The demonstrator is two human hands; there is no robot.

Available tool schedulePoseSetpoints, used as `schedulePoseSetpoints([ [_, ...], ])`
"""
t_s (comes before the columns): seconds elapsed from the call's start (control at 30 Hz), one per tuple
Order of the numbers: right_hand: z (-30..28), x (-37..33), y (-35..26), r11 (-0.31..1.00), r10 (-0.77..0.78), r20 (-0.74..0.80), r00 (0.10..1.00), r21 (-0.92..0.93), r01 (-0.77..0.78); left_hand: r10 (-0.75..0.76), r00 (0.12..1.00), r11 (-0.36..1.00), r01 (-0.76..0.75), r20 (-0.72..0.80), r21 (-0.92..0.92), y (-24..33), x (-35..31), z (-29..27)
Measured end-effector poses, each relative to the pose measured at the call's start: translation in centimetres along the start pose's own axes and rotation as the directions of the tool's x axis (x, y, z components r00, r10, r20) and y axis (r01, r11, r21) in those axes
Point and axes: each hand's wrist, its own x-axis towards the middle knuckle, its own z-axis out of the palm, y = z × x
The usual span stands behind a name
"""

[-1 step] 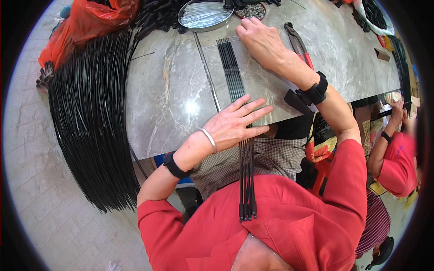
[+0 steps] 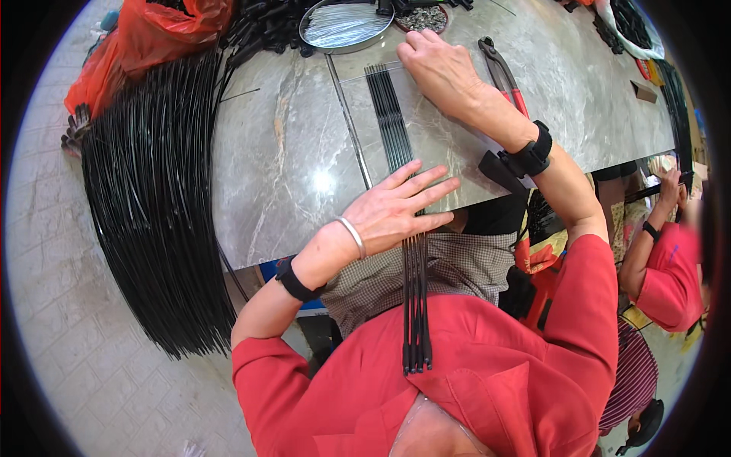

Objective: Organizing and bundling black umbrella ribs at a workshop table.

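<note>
A row of slim black rods [image 2: 393, 122] lies side by side across the grey marbled tabletop and runs over its near edge toward my chest. My left hand [image 2: 396, 206] rests flat across the row, fingers spread and palm down. Beyond it, my right hand [image 2: 440, 67] is closed beside the rods' far ends. A thin silvery wire [image 2: 358, 77] crosses near those ends and runs into my right fingers; the fingertips themselves are hidden. Left of the rods lies a narrow metal strip [image 2: 348, 118].
Red-handled cutters [image 2: 502, 72] lie right of my right hand. A round metal tray [image 2: 346, 47] of silvery wires and a dish of small metal pieces [image 2: 422, 17] stand behind. A big bundle of black rods [image 2: 152, 198] hangs at left. A co-worker [image 2: 662, 259] is at right.
</note>
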Motion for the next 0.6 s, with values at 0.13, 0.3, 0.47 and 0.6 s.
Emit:
schedulePoseSetpoints([
  [0.13,-0.49,0.03,-0.51,1.000,0.011,0.028,1.000,-0.030,-0.010,-0.005,1.000,1.000,0.005,0.006,0.011,0.03,-0.03,-0.09],
  [0.3,-0.13,0.15,-0.75,0.998,0.007,0.028,1.000,-0.065,-0.005,-0.005,1.000,1.000,0.004,0.011,0.008,0.10,0.11,-0.09],
  [0.47,0.16,0.09,-0.56,0.999,-0.011,0.014,1.000,-0.044,0.012,-0.015,1.000,1.000,0.015,0.008,-0.004,0.11,0.15,0.01],
  [0.6,0.26,0.11,-0.35,0.999,-0.026,0.006,1.000,-0.034,0.026,-0.013,0.999,1.000,0.012,0.030,0.013,0.19,0.18,-0.36],
])
